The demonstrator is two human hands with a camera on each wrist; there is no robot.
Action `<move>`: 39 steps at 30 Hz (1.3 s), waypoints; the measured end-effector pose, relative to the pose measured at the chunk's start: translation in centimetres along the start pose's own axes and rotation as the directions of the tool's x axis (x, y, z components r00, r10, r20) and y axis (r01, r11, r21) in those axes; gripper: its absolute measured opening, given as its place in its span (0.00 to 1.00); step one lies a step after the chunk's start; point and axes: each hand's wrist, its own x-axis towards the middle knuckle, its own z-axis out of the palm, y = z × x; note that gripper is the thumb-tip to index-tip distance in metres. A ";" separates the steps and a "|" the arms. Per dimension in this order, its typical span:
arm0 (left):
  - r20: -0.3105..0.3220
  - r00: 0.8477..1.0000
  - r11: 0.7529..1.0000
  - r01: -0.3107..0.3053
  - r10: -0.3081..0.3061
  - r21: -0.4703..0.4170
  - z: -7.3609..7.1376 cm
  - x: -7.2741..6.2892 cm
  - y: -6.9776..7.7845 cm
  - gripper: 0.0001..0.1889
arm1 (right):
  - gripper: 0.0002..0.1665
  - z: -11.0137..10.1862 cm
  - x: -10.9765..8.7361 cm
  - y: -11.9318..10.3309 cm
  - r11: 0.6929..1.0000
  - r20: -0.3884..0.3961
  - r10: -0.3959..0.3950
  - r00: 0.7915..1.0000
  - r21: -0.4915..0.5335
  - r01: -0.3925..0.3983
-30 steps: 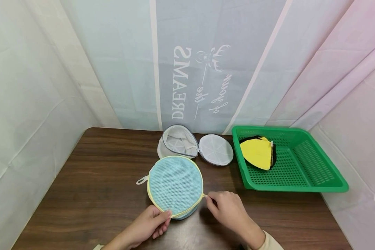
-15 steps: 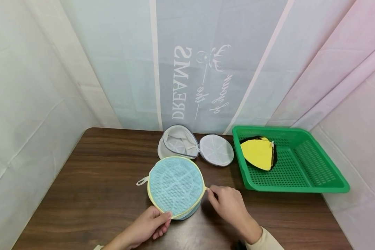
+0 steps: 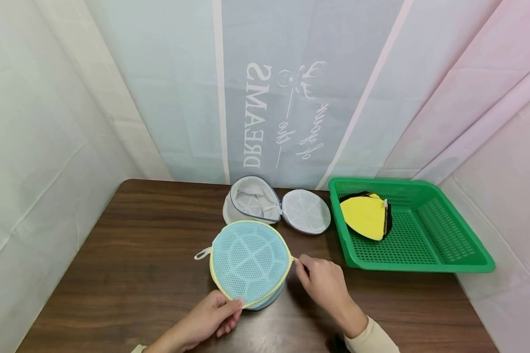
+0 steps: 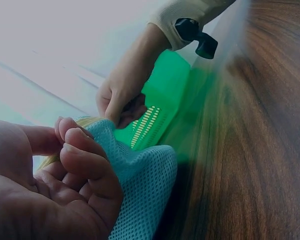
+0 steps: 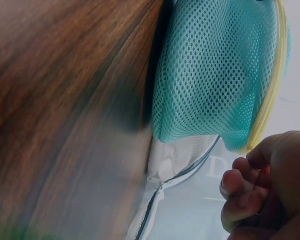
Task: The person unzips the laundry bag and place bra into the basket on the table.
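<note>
A round light-blue mesh laundry bag (image 3: 249, 260) with a yellow zipped rim stands on the table, its lid lying over the top. My left hand (image 3: 216, 314) pinches the yellow rim at the front, thumb uppermost. At the bag's right edge my right hand (image 3: 324, 284) pinches the zipper pull, which its fingers mostly cover. A white loop (image 3: 202, 253) sticks out on the left side. In the right wrist view the yellow zipper (image 5: 270, 95) runs along the mesh down to the fingertips. Mesh and rim bunch beside the left fingers (image 4: 90, 160) in the left wrist view.
Behind the blue bag lies a white mesh bag (image 3: 234, 212) with its round lid (image 3: 306, 212) folded out to the right. A green plastic basket (image 3: 424, 267) stands at the right, holding a folded yellow and black item (image 3: 364, 215). Curtains (image 3: 181, 122) enclose the table's back and sides.
My right hand has moved away from me along the rim with the zipper pull, drawing the bag's right edge slightly outward. My left hand keeps its hold at the front.
</note>
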 end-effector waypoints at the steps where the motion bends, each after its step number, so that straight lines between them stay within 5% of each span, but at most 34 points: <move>1: -0.005 1.000 1.000 -0.003 0.003 -0.004 0.0 0.0 0.0 0.29 | 0.27 0.0 0.0 0.0 1.000 -0.006 -0.002 1.000 -0.002 0.002; 9: -0.070 0.998 0.999 0.000 -0.004 -0.046 -0.1 0.2 -0.1 0.28 | 0.28 -0.3 -0.6 -0.2 1.000 -0.024 -0.013 1.000 -0.018 0.013; 29: -0.176 0.983 0.994 0.036 -0.053 -0.098 -0.4 -0.3 -0.3 0.19 | 0.29 -1.9 -2.0 -1.4 1.000 0.093 0.006 0.996 0.028 -0.008; 39: -0.147 0.989 0.997 -0.021 0.010 -0.071 -0.7 -0.5 -0.4 0.10 | 0.29 -2.1 -2.6 -1.7 0.999 0.163 -0.030 0.986 0.047 0.023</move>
